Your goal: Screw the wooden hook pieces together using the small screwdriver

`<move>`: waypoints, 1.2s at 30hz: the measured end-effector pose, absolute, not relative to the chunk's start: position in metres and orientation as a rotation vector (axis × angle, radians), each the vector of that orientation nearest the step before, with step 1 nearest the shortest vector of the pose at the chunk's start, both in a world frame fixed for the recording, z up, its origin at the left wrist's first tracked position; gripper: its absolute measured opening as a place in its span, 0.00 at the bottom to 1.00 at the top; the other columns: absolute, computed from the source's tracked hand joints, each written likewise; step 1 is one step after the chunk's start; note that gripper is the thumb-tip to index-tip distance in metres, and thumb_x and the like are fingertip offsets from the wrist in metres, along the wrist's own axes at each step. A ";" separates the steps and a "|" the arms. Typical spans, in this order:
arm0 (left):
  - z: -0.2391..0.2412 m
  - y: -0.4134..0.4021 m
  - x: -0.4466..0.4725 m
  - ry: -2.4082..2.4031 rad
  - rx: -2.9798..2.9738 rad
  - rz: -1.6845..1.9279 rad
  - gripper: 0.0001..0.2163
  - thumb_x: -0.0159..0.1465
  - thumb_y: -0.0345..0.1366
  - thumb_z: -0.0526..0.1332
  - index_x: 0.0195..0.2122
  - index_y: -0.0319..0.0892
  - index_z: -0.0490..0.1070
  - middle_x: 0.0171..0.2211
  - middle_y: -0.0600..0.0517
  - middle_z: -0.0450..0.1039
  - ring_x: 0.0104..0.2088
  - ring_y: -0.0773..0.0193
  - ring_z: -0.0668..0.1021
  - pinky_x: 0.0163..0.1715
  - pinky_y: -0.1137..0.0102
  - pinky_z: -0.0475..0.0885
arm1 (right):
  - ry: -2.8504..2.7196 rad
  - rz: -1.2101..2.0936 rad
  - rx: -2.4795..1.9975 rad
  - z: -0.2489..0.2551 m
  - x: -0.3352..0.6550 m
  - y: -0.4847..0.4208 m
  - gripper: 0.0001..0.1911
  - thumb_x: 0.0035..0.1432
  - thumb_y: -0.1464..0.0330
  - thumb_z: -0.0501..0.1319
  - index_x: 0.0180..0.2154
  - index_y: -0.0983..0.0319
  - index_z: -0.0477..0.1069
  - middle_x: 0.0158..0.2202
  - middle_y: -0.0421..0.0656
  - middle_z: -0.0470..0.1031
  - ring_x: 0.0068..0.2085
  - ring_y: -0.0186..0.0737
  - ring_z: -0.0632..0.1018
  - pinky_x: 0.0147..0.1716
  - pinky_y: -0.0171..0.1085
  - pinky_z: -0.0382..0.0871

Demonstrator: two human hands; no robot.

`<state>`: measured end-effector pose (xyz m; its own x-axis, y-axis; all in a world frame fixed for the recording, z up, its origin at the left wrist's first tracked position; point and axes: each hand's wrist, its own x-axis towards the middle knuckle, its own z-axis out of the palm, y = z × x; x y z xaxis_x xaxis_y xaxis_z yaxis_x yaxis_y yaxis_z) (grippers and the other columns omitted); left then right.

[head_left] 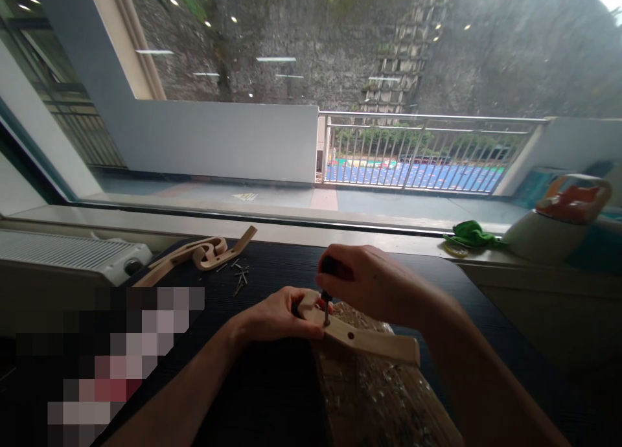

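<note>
My left hand [276, 314] is closed around the end of a pale curved wooden piece [383, 344] with a dark round hole in it. My right hand [362, 275] grips a screwdriver [327, 306] by its dark handle. The screwdriver stands upright, its shaft meeting the wooden piece beside my left fingers; the tip itself is hard to make out. Beneath the wooden piece lies a thick wooden board [374, 401], its top littered with small shiny bits. Something dark shows between my left fingers, partly hidden.
On the dark table [272, 259], several loose screws [240, 275] lie near other curved wooden pieces [211, 252] at the back left. A white radiator [72, 252] stands at the left. On the windowsill are a green cloth [471, 234] and a white bottle with an orange top [547, 230].
</note>
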<state>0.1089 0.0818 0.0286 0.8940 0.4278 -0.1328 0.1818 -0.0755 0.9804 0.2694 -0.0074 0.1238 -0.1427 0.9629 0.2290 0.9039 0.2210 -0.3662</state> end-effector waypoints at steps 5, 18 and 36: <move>0.033 0.075 0.111 0.536 1.654 0.242 0.15 0.47 0.34 0.68 0.36 0.40 0.71 0.28 0.55 0.72 0.29 0.67 0.72 0.30 0.74 0.67 | -2.124 0.124 -1.722 0.125 0.265 -0.009 0.09 0.57 0.63 0.55 0.30 0.60 0.69 0.23 0.37 0.69 0.23 0.29 0.62 0.22 0.33 0.49; 0.041 0.066 0.105 0.729 2.139 0.285 0.14 0.50 0.42 0.65 0.32 0.43 0.64 0.30 0.56 0.66 0.30 0.65 0.69 0.27 0.74 0.64 | -2.099 0.100 -1.731 0.124 0.274 -0.007 0.11 0.57 0.60 0.55 0.31 0.60 0.70 0.23 0.37 0.68 0.23 0.29 0.63 0.21 0.34 0.49; 0.049 0.062 0.108 0.712 2.207 0.202 0.13 0.53 0.42 0.62 0.36 0.44 0.64 0.33 0.56 0.66 0.33 0.65 0.70 0.31 0.73 0.66 | -2.067 0.143 -1.717 0.124 0.279 -0.008 0.08 0.55 0.60 0.56 0.34 0.58 0.68 0.24 0.35 0.69 0.24 0.29 0.64 0.22 0.31 0.53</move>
<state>0.1077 0.0615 0.0492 0.8294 0.5523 -0.0839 0.4264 -0.5288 0.7339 0.2791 -0.0079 0.1241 -0.1267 0.9544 0.2703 0.9082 0.2212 -0.3553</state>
